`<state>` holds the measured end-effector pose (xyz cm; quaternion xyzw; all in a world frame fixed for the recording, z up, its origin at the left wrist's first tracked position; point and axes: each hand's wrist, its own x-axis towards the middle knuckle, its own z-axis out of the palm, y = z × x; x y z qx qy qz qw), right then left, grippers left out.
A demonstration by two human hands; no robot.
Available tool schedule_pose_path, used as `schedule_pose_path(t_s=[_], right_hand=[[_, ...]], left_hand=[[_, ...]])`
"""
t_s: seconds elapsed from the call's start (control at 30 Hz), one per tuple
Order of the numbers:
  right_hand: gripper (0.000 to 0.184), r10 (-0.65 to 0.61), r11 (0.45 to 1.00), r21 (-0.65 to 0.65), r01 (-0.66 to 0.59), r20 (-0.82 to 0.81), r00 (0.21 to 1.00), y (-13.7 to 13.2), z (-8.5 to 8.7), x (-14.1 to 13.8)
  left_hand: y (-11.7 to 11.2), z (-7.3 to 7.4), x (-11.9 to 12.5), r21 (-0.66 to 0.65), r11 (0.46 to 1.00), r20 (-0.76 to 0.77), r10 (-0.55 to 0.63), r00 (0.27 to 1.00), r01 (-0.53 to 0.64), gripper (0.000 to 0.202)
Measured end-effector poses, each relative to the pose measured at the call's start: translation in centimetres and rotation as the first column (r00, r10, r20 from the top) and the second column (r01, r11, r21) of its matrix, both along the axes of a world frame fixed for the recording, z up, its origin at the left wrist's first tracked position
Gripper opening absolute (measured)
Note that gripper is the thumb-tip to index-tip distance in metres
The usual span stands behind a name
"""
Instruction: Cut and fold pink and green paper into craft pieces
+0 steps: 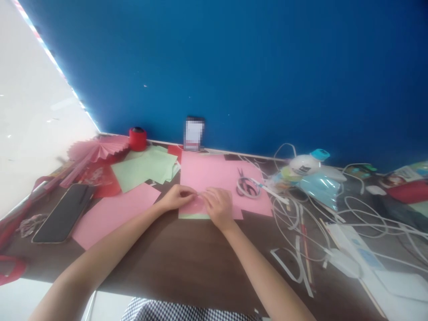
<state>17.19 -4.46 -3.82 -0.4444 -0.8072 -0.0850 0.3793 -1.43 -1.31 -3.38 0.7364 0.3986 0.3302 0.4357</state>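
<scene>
At the middle of the desk my left hand (177,197) pinches a small piece of pink paper (196,206) from the left, thumb and fingers together. My right hand (219,205) closes on the same piece from the right, its fingertips almost meeting the left ones. The piece blends with the larger pink sheets (207,171) under it, and the fingers partly hide it. A strip of light green paper (194,216) shows at the near edge. Scissors (241,178) and a roll of tape (249,187) lie on the pink sheets, right of my right hand.
Left are a pink folded paper fan (98,149), a red container (137,139), green sheets (145,167), another pink sheet (117,216) and a dark phone (65,214). A second phone (194,133) leans on the blue wall. White cables (297,214) and a power strip (364,258) crowd the right.
</scene>
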Motion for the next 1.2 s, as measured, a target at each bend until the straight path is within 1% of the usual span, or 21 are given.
schedule_pose_path(t_s=[0.1, 0.3, 0.47, 0.77, 0.93, 1.07, 1.13, 1.2], right_hand=[[0.014, -0.013, 1.000, -0.010, 0.013, -0.006, 1.000, 0.07, -0.05, 0.09], [0.016, 0.093, 0.995, -0.042, -0.091, 0.059, 0.994, -0.01, 0.14, -0.14], [0.016, 0.118, 0.992, -0.055, -0.116, 0.044, 0.992, 0.01, 0.19, -0.19], [0.013, 0.135, 0.989, -0.064, -0.133, 0.025, 0.991, 0.29, 0.05, -0.15], [0.009, 0.118, 0.991, -0.060, -0.119, -0.024, 0.993, 0.42, -0.08, -0.16], [0.007, 0.082, 0.995, -0.057, -0.088, -0.097, 0.992, 0.52, -0.14, -0.14], [0.007, 0.041, 0.998, -0.045, -0.048, -0.146, 0.989, 0.63, -0.14, 0.00], [0.007, -0.023, 1.000, -0.025, 0.018, -0.191, 0.981, 0.86, -0.14, 0.36]], left_hand=[[-0.13, -0.07, 0.03, 0.019, 1.000, -0.007, -0.004, 1.000, 0.004, 0.018], [-0.38, 0.32, -0.10, 0.090, 0.994, -0.024, -0.064, 0.998, 0.066, 0.021], [-0.40, 0.41, -0.14, 0.135, 0.988, -0.025, -0.076, 0.997, 0.078, 0.020], [-0.34, 0.39, 0.01, 0.120, 0.991, -0.057, -0.060, 0.997, 0.066, 0.019], [-0.20, -0.11, -0.10, 0.148, 0.987, -0.048, -0.049, 0.998, 0.055, 0.017], [-0.10, -0.31, -0.20, 0.144, 0.989, -0.033, -0.019, 0.999, 0.024, 0.016], [0.00, -0.25, -0.27, 0.128, 0.992, -0.018, 0.000, 1.000, 0.002, 0.015], [0.14, -0.14, -0.37, 0.101, 0.995, -0.003, 0.021, 1.000, -0.021, 0.014]])
